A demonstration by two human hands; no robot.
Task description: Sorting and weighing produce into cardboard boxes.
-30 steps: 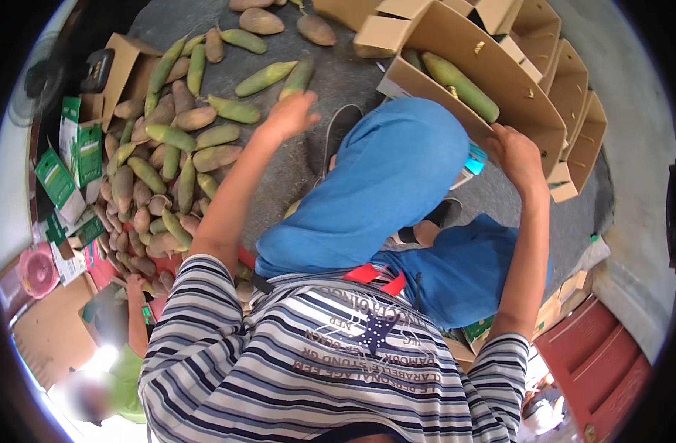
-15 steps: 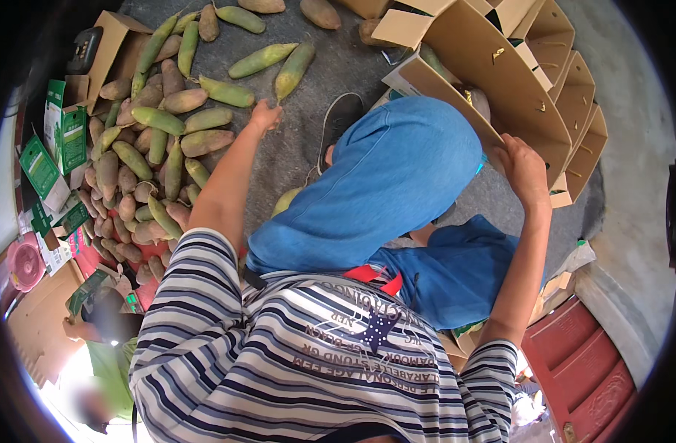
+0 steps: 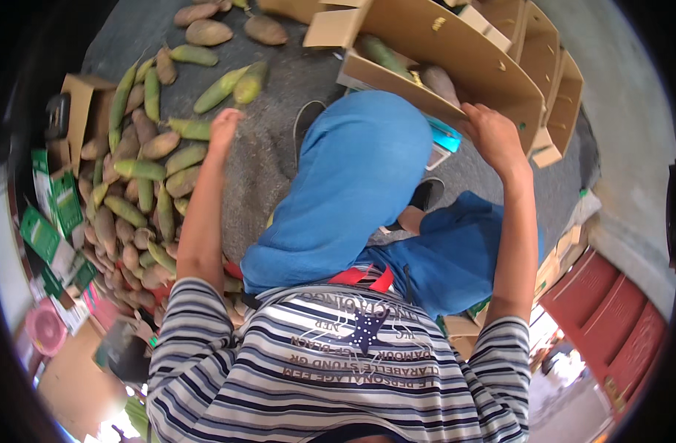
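Observation:
My left hand [image 3: 224,127] is closed, its fingertips pinching the thin tail end of a green radish [image 3: 251,83], which tilts up from the dark floor mat. Another green radish [image 3: 218,90] lies right beside it. My right hand [image 3: 493,133] grips the near edge of an open brown cardboard box [image 3: 478,52], fingers hooked over the rim. Inside that box lie a green radish [image 3: 382,55] and a brownish root vegetable [image 3: 440,83].
A large pile of green radishes and brown roots [image 3: 131,207] spreads at the left. Further open cardboard boxes [image 3: 563,103] stand at the right by a grey wall [image 3: 626,133]. A turquoise item [image 3: 443,134] lies beyond my knee. Green cartons [image 3: 57,192] and a pink basin [image 3: 46,331] sit far left.
The whole view has shifted, so the pile and boxes appear further left. The radish at my left hand now looks tipped up and foreshortened. My right hand stays on the box edge.

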